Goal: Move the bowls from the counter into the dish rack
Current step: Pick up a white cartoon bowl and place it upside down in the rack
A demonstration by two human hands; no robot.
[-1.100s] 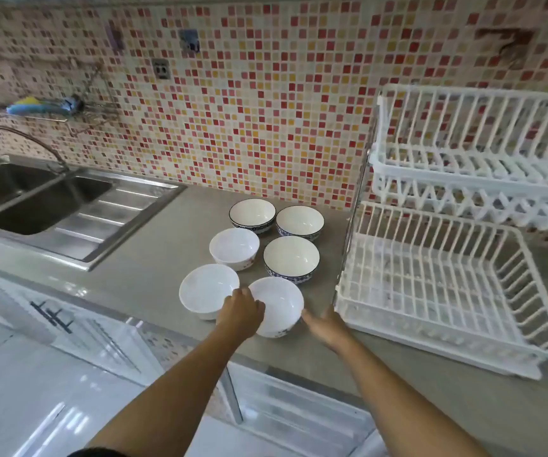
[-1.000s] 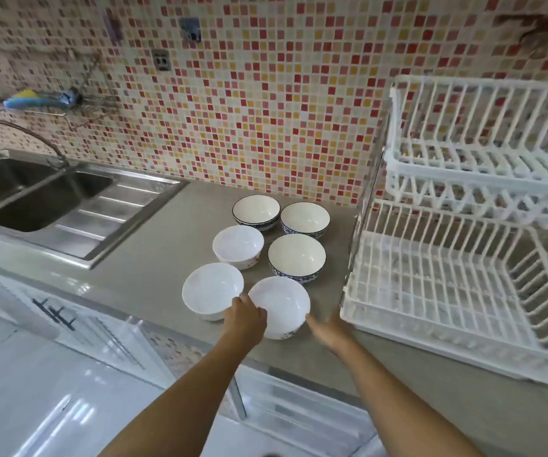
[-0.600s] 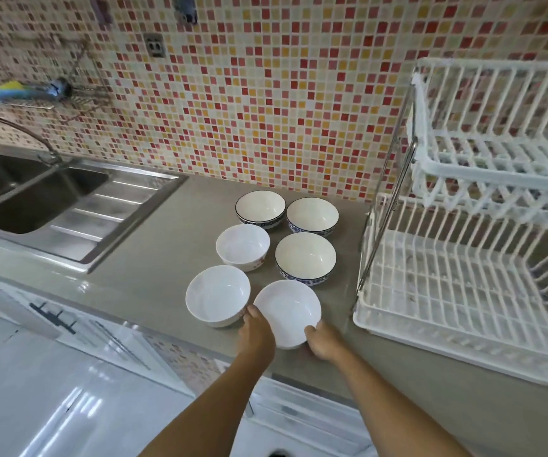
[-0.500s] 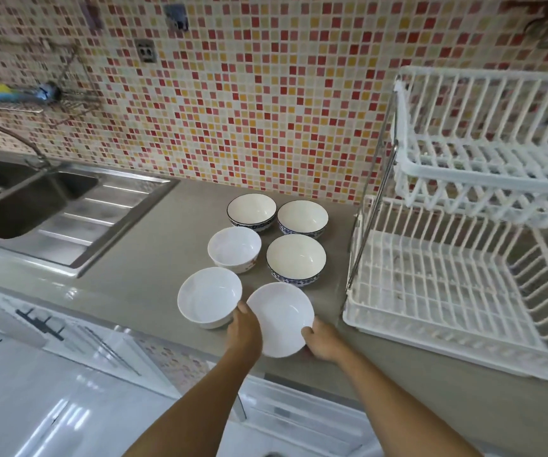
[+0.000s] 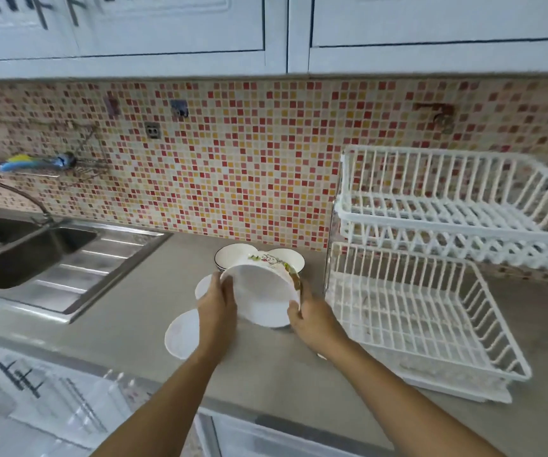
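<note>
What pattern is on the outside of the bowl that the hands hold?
A colourful cartoon-like print on white, on the lifted bowl; head view shows it, blurred.

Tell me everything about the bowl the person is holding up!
The bowl is white and glossy, ceramic by its look, with a colourful cartoon picture on its outer wall near the rim. It is lifted off the counter and tipped, its opening facing the camera. The left hand grips its left edge, the right hand its right edge.
</note>
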